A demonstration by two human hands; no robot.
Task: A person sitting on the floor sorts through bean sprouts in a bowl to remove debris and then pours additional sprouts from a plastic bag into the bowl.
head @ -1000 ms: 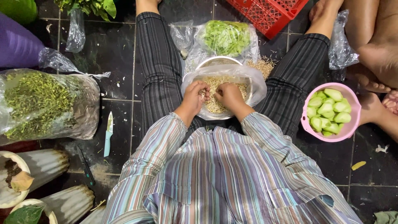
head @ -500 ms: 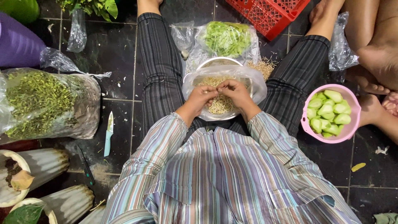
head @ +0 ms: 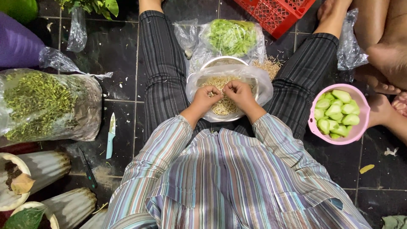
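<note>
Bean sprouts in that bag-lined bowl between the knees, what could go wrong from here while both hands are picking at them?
1. The left hand and right hand pinch sprouts over a loose clear bag; strands may well spill onto the tiled floor, as a small heap already lies there.
2. A small knife lies bare on the floor near the left knee; a shifting leg might hit it.
3. The pink bowl of green pieces sits near the right knee and could tip.

A pink bowl [head: 339, 113] of cut green pieces sits on the dark tiled floor [head: 118, 51], with a red crate [head: 275, 12] further up. A big clear bag of green herbs [head: 46, 106] lies beside a small light-handled knife [head: 110, 135], near two white ribbed pots [head: 38, 169].
</note>
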